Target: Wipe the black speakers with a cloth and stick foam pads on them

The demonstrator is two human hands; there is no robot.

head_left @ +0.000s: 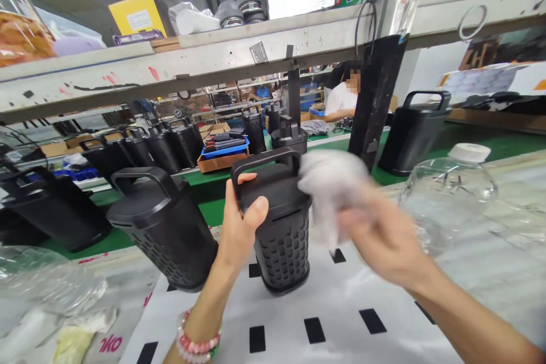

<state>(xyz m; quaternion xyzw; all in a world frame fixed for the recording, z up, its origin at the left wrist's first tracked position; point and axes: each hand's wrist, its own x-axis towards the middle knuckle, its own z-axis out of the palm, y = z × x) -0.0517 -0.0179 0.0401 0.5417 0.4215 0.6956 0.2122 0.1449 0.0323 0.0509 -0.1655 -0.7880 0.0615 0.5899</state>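
A black portable speaker (284, 239) with a top handle and a patterned grille stands on a white sheet in front of me. My left hand (241, 219) is wrapped round the left side of its handle, thumb at the top edge. To the right of it, my right hand (379, 227) grips a white cloth (333, 182), both smeared by motion. The cloth is close to the speaker's right side; whether it touches I cannot tell. A second black speaker (166, 233) of the same kind stands just left of my left forearm.
More black speakers (55, 210) line the green bench at left and behind; another (413, 131) stands at right. A clear plastic jug (447, 193) is right of my hand. Overhead runs a shelf (222, 40) with boxes. A person (341, 96) sits beyond the bench.
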